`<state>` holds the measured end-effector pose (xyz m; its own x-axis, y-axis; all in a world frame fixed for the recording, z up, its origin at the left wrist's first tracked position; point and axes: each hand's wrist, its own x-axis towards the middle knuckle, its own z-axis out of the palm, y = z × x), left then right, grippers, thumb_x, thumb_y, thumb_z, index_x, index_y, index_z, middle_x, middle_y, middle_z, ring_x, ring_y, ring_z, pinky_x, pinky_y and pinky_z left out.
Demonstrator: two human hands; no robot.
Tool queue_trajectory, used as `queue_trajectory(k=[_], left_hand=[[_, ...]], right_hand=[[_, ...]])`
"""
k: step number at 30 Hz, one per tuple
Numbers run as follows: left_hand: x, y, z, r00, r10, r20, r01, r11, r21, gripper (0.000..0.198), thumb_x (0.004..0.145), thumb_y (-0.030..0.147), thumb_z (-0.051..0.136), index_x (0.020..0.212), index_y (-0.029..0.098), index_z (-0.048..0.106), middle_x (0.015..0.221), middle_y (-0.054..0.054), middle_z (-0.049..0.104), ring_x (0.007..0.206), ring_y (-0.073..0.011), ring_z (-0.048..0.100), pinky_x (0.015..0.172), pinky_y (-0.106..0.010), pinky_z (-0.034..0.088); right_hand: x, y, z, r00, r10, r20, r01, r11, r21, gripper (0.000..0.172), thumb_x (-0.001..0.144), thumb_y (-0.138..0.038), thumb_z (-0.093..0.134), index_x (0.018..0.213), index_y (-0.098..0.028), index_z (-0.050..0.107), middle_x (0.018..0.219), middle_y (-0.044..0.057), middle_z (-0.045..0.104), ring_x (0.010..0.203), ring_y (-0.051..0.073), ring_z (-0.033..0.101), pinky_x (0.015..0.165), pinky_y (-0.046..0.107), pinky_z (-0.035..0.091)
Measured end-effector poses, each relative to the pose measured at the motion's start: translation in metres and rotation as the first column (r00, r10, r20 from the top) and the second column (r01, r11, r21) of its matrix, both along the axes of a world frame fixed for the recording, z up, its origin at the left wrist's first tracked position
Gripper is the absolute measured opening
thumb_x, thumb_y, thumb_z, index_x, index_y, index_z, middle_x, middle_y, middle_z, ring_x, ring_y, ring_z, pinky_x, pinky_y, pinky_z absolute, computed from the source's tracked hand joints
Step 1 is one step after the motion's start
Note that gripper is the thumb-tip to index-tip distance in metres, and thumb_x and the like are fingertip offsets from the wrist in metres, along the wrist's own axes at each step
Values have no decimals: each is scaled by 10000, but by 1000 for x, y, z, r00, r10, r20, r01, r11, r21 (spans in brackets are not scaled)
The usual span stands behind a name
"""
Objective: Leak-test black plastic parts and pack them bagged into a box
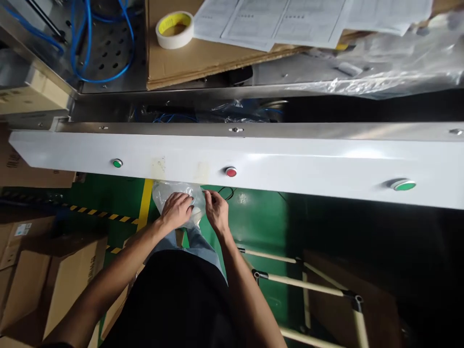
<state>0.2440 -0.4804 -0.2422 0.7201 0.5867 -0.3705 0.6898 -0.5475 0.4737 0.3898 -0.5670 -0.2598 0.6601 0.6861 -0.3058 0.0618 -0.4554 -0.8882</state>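
The left hand point(176, 210) lies over a clear plastic bag point(165, 189), fingers curled down and gripping the film from above. The bag hangs in front of the person's lap, just under the lower edge of a long white panel point(290, 159) and above the green floor point(253, 222). Something small and pale seems to sit inside it by the left fingertips. The right hand point(216, 212) pinches the bag's right edge between thumb and forefinger, the other fingers loose.

As a judgement, the handling is midway: the bag is up in both hands and rests on nothing. Whether its mouth is open or closed cannot be told.

Around this, from the left: cardboard boxes point(47, 280) stand on the floor. The panel carries a green button point(117, 163), a red button point(231, 172) and a second green button point(403, 185); no hand is on them. On the surface behind lie a roll of tape point(175, 30) and printed papers point(290, 19). To the lower right is a pipe frame point(308, 282).
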Motion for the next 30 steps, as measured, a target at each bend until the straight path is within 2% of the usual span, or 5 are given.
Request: queue_trajectory(k=[3,6,9,21,30], left_hand=[[4,-8,12,969,196,149,-193,981,-36,431,1051,363,513,1450,221,591,1275,-131,753,1210,-251,687,1099,-392,541],[18,-12,14,754,547,362,-473,836,-278,441,982,443,653,1356,210,635,1076,-99,783,974,-222,739,883,-342,607],[31,-10,10,581,704,408,-544,709,-448,416,875,502,777,1159,205,716,908,-54,760,837,-196,723,771,-313,593],[40,-8,27,348,866,359,-540,498,-678,530,720,627,867,978,180,746,841,-37,754,702,-127,654,607,-236,536],[46,-8,28,301,869,394,-614,493,-617,406,737,541,860,895,178,771,805,-16,730,661,-103,606,592,-221,522]], right_hand=[[4,6,-5,999,-4,-43,6,999,50,745,909,-810,459,983,-148,795,809,102,771,677,194,568,673,333,446],[5,11,-9,998,-19,-61,24,996,90,742,908,-806,477,949,-140,802,848,116,790,688,199,584,681,338,460],[7,14,-12,998,-25,-52,31,994,107,716,924,-786,494,926,-144,810,792,97,773,649,184,556,660,334,434],[4,13,-17,994,-39,104,22,987,162,622,1007,-706,457,955,-195,807,884,107,758,811,234,612,784,378,466],[-5,18,-22,960,-90,264,34,977,212,469,1052,-543,451,974,-186,744,1014,131,660,1032,279,575,944,421,482]])
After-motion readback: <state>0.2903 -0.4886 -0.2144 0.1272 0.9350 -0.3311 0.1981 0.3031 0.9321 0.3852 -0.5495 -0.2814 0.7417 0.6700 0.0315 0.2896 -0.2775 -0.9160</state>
